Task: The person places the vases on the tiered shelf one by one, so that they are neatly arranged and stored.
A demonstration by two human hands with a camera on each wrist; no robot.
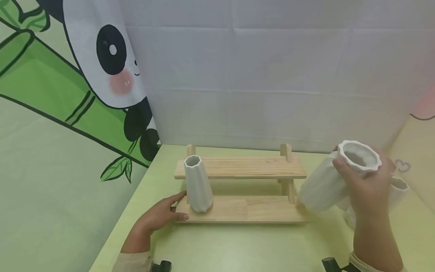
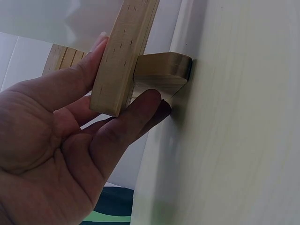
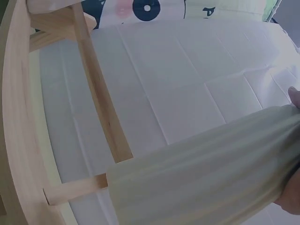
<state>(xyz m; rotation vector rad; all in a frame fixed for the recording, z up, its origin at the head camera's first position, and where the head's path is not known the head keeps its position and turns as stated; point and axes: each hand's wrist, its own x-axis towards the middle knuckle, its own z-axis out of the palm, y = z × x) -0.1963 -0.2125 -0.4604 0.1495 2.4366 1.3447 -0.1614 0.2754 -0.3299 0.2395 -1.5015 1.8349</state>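
A two-tier wooden shelf (image 1: 234,209) stands on the table. My left hand (image 1: 158,215) grips the left end of its lower board; in the left wrist view the thumb and fingers lie on opposite sides of the board (image 2: 119,61). On that board, at the left, a slim white fluted vase (image 1: 198,185) stands upright. To the right of the shelf, my right hand (image 1: 372,189) holds a wider white fluted vase (image 1: 321,185) near its rim. This vase is tilted, its base toward the shelf's right end. The right wrist view has its side (image 3: 206,168) in front of the shelf.
Another white vase (image 1: 397,190) is partly hidden behind my right hand. A pale wall sheet (image 1: 258,87) rises behind the shelf, and a panda-and-bamboo print (image 1: 112,56) hangs at the left. Pale table surface (image 1: 234,245) lies in front of the shelf.
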